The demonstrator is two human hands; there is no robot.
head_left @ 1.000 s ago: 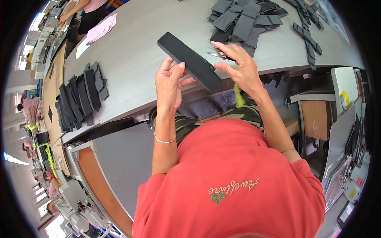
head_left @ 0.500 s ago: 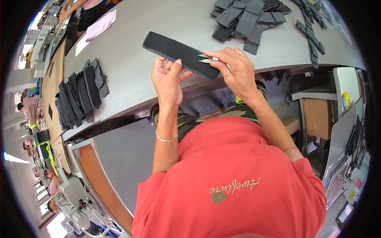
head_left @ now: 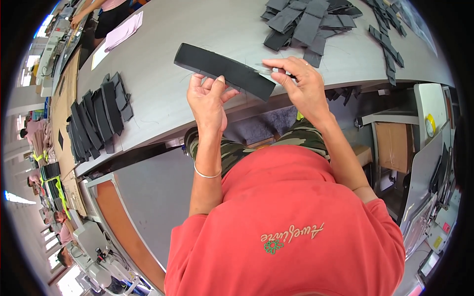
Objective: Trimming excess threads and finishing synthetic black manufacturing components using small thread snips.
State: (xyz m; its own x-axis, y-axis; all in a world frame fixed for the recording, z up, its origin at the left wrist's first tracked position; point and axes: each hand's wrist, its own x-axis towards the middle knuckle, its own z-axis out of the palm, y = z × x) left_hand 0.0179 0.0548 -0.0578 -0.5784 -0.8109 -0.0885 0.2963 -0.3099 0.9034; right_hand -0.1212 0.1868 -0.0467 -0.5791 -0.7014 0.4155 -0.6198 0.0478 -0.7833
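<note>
A long black fabric strip point(head_left: 222, 70) is held up over the grey table's near edge, tilted down to the right. My left hand point(head_left: 207, 101) pinches its lower edge near the middle, thumb on top and fingers beneath. Just off the strip's right end, my right hand point(head_left: 306, 86) is closed around a pair of thread snips point(head_left: 265, 70). Their silver blades point left and are blurred; the palm hides the rest of the snips.
On the grey table point(head_left: 163, 44), a row of black strips point(head_left: 101, 116) lies left and a dark heap point(head_left: 308, 24) lies at the far right. More dark pieces point(head_left: 387, 49) hang near the right edge. Pink sheets point(head_left: 124, 30) rest far left, near another person's arm point(head_left: 86, 14).
My right hand has drawn the snips right, away from the strip's surface. The strip has shifted only slightly in my left hand.
</note>
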